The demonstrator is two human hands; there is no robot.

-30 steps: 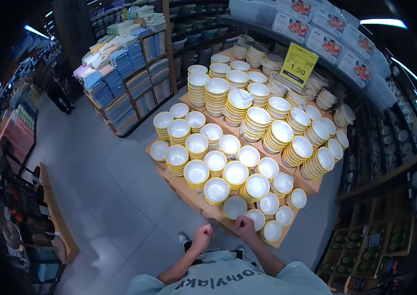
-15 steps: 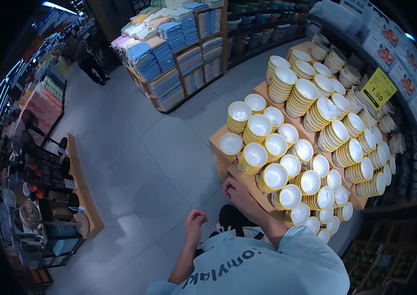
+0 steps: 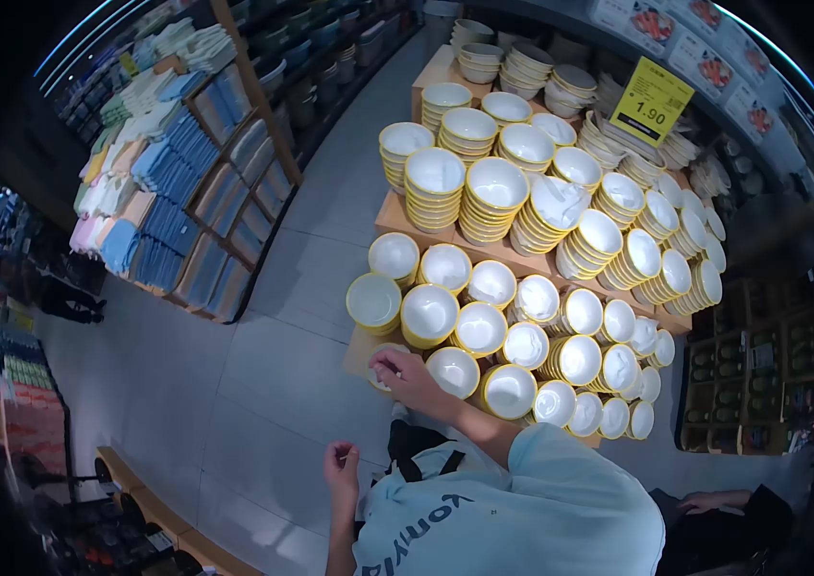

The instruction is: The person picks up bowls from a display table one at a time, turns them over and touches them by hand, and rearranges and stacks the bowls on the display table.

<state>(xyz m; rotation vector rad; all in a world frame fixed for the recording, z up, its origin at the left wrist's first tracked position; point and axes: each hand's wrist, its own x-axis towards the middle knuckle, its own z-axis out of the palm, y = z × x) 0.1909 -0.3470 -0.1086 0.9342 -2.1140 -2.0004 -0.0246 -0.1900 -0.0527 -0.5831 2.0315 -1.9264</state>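
Observation:
My right hand (image 3: 399, 372) is over the near left corner of the bowl display, its fingers curled and no object visible in them. Just beneath it, a white bowl (image 3: 375, 368) is partly hidden; whether the fingers touch it I cannot tell. Beside that hand stand stacks of white bowls with yellow outsides, including a bowl (image 3: 452, 372) to its right and another bowl (image 3: 429, 313) behind. Lower and to the left, my left hand (image 3: 341, 463) hangs in front of my body, loosely closed, with nothing visible in it.
The stepped wooden display (image 3: 361, 350) bears several bowl stacks and a yellow price sign (image 3: 652, 101). Folded towels (image 3: 162, 158) fill a shelf at left. Another person's arm (image 3: 717, 500) shows at lower right, near dark produce shelves (image 3: 757, 370). Grey floor tiles (image 3: 263, 384) run between.
The view has turned right, so the bowl display sits more central and the towel shelf further left. My right hand has moved over the display's corner bowl. Another person's arm has come into view.

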